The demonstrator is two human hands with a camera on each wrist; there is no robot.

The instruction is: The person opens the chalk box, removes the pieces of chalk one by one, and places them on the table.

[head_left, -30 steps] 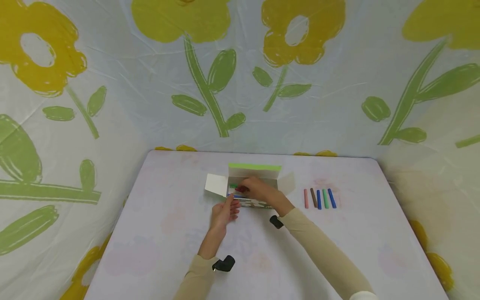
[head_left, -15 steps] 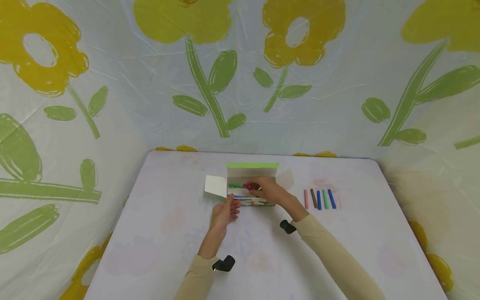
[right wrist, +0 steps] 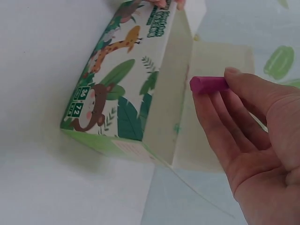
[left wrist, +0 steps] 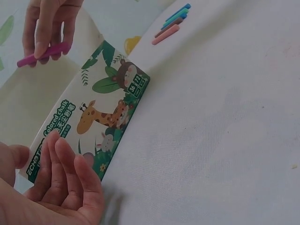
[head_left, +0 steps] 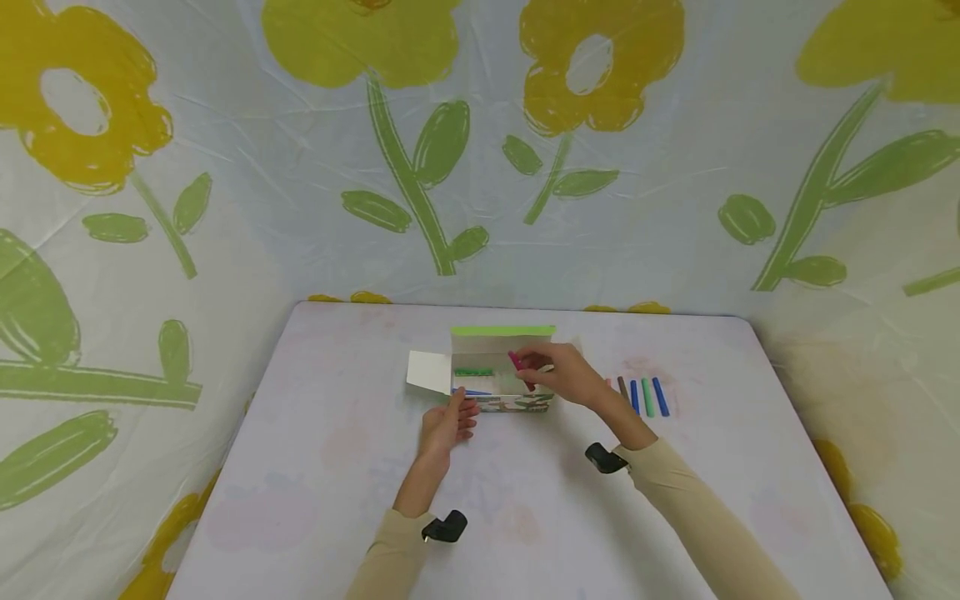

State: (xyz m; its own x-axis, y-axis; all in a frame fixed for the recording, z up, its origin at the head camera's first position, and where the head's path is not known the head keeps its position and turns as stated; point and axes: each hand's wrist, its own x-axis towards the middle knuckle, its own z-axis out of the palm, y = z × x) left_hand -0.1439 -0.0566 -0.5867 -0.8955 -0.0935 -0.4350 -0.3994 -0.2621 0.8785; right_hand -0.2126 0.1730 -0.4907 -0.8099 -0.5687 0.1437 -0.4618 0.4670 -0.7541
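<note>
pinching magenta chalk (right grip aloft)

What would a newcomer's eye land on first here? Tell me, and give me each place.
Likely the big yellow flowers printed on the backdrop behind the table. Then the magenta chalk stick, pinched in the person's right grip at the right end of the open, animal-printed colored chalk box. After that, the row of loose chalk sticks on the table, right of the box.

White table, pale backdrop, printed yellow flowers
</note>
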